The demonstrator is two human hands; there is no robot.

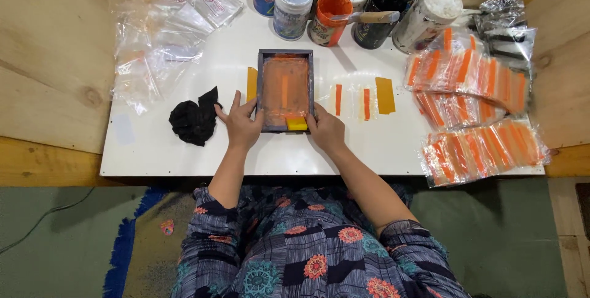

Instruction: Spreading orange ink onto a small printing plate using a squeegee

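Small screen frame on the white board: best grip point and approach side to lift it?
Probably the long outer rails of the dark frame, from the near end, where the left hand and right hand sit. It lies flat; the centre is orange-inked mesh, and the yellow block rests on its near edge.
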